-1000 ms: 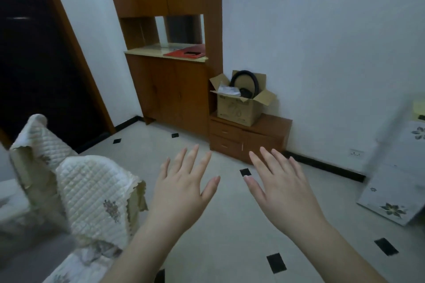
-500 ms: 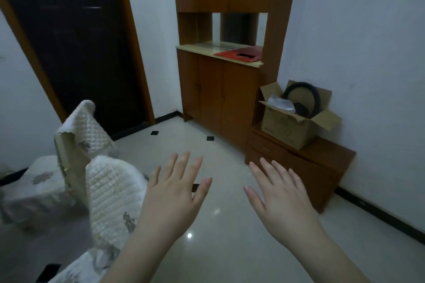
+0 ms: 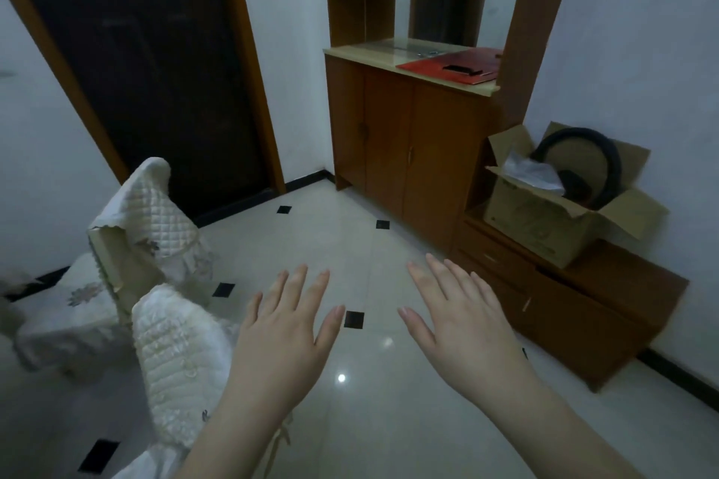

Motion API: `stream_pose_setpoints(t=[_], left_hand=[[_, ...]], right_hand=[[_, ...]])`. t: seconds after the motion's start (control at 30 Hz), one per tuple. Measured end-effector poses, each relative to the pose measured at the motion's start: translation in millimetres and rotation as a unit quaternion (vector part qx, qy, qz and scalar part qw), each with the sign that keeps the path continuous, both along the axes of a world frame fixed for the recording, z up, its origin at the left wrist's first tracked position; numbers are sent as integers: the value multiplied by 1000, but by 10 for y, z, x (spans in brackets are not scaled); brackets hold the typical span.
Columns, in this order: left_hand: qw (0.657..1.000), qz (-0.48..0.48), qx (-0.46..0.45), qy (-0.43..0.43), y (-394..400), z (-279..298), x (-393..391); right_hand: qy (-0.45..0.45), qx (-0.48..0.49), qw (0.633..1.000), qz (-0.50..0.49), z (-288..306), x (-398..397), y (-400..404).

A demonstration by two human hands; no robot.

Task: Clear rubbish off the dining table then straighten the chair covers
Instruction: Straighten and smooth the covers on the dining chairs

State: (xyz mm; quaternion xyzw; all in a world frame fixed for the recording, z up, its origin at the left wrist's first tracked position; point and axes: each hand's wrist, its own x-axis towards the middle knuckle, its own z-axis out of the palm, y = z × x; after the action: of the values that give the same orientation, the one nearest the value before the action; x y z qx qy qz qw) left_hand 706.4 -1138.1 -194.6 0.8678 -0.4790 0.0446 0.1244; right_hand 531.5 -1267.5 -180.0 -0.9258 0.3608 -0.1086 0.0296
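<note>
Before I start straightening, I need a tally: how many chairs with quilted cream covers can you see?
2. One quilted cream chair cover stands farther back by the dark doorway; the other is nearer, just beside the left forearm. More may sit outside the view.

The floor is glossy pale tile with small black diamond insets and fills the centre and lower part of the frame. At lower left, two chairs stand on it, each under a quilted white chair cover; the second cover sits behind the first, its top hanging askew. A tall wooden cabinet stands on the floor at upper centre. Its ledge carries a red flat item. At right, a low wooden drawer unit stands against the wall and carries an open cardboard box.
</note>
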Motion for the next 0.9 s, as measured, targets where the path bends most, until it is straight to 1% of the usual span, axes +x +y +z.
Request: stream_pose_setpoints(t=[0.13,0.27,0.37,0.43,0.6,0.7,0.8,0.9], left_hand=[[998,48,29,2,-423,-179,249],[991,121,48,17,-748,-292,455],[984,171,46,36,-912,-289,572],[978,202,35,31,-954,-268,631],[950,304,72,7,-744,-309,805],[933,345,102,-10,-478,-395,1002],[917,388,91,-19,-214,-528,1223],[900,429,84,6,-46,-645,1418]], right_hand=[[3,7,999,44,-171,319,-637],[5,22,995,93,-253,603,-1220],[22,27,990,136,-298,889,-1577],[21,24,983,179,-360,1142,-1737],[27,41,958,281,-487,1907,-1627],[26,38,932,359,-579,2377,-1418],[31,32,906,420,-633,2839,-1147],[41,24,881,470,-644,3231,-900]])
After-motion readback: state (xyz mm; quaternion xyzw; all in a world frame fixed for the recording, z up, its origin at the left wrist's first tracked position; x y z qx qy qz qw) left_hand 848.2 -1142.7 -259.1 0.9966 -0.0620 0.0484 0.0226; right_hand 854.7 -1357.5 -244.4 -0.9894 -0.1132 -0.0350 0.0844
